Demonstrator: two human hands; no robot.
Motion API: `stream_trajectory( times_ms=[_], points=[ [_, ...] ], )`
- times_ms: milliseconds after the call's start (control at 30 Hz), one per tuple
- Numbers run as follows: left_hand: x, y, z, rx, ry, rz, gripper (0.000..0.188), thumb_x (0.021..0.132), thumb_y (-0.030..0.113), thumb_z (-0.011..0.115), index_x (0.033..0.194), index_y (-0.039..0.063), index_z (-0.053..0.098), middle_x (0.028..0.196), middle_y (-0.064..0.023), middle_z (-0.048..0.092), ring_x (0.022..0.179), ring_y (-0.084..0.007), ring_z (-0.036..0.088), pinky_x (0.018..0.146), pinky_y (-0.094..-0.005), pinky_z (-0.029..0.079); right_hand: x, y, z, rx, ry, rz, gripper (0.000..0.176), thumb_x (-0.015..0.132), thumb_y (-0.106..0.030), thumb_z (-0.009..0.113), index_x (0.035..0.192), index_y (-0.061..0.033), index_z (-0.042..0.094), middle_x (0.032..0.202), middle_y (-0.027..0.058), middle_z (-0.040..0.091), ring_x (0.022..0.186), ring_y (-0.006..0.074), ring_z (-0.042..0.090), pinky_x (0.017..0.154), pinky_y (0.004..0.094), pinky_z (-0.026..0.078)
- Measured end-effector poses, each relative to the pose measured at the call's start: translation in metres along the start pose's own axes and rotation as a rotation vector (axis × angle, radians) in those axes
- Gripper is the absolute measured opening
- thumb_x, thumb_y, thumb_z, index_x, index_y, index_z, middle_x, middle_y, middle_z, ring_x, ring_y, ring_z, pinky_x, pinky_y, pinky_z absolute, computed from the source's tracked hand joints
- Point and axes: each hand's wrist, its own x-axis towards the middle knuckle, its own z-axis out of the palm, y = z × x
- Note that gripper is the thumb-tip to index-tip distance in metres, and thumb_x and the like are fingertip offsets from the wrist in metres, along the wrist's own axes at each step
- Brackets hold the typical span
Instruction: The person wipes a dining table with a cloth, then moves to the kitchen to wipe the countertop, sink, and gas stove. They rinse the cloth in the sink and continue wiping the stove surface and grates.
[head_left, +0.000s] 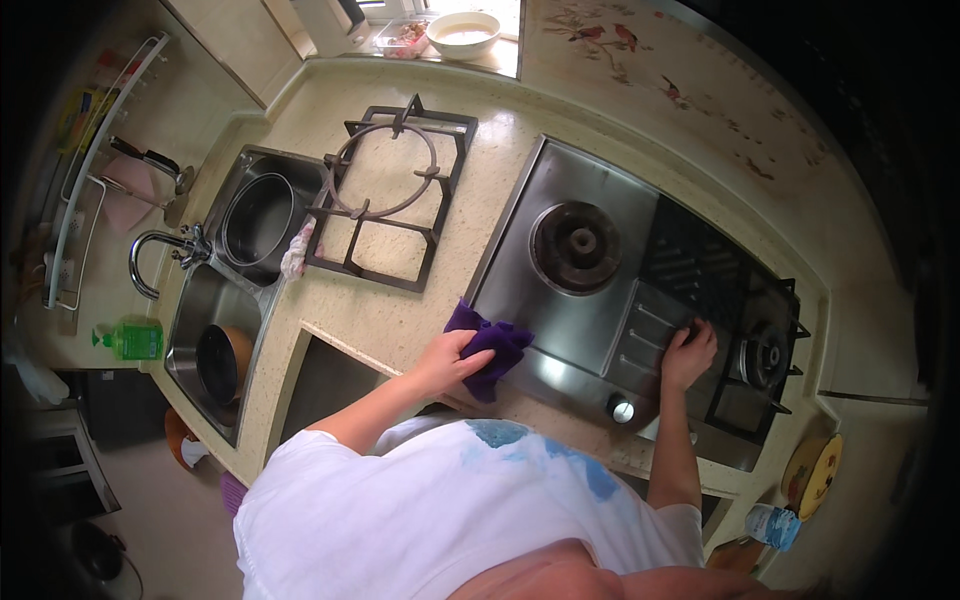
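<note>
A bunched purple cloth (491, 349) is in my left hand (450, 361), at the front left edge of the stainless steel gas hob (540, 322). My right hand (688, 358) is over the middle of the hob, its fingers bent beside the slotted steel panel (643, 330). Whether those fingers grip anything is unclear against the dark surface. Left of the hands, the bare left burner (577, 247) shows without a grate. On the right, a second burner (763, 356) sits within a black pan support (724, 390). A control knob (621, 409) is on the front strip.
A removed pan support (431, 255) lies on the speckled counter (457, 217). Further left, a double sink (259, 296) holds a pot (259, 217) and a pan (225, 364). A yellow lidded container (814, 476) and a plastic-wrapped item (772, 526) stand at right.
</note>
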Motion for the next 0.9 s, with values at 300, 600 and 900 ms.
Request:
stream_trajectory(
  times_ms=[300,600,900],
  points=[
    [0.008,-0.009,0.009,0.569,0.211,0.334,0.029,0.070,0.027,0.080,0.085,0.009,0.064,0.081,-0.0080,0.056,0.080,-0.0289,0.055,0.069,-0.0409,0.043,-0.001,0.003,0.003,-0.009,0.014,-0.007,0.035,0.088,-0.018,0.058,0.120,-0.0051,0.060,0.123,0.0187,0.059,0.112,0.0391,0.056,0.095,0.0484,0.046],
    [0.055,0.013,0.064,0.605,0.083,0.587,0.032,0.069,0.035,0.078,0.086,0.013,0.062,0.085,-0.0065,0.056,0.084,-0.0260,0.056,0.072,-0.0397,0.041,-0.001,0.002,0.003,0.021,0.013,-0.033,0.033,0.087,-0.016,0.056,0.117,-0.0042,0.059,0.119,0.0202,0.060,0.112,0.0403,0.055,0.094,0.0487,0.045],
    [0.008,-0.011,0.026,0.629,0.057,0.555,0.039,0.063,0.026,0.081,0.095,0.015,0.062,0.096,-0.0076,0.053,0.093,-0.0281,0.052,0.076,-0.0405,0.041,-0.002,0.005,0.005,-0.008,0.005,-0.020,0.033,0.087,-0.014,0.058,0.117,-0.0028,0.059,0.121,0.0200,0.060,0.113,0.0398,0.055,0.096,0.0486,0.045]
  ],
)
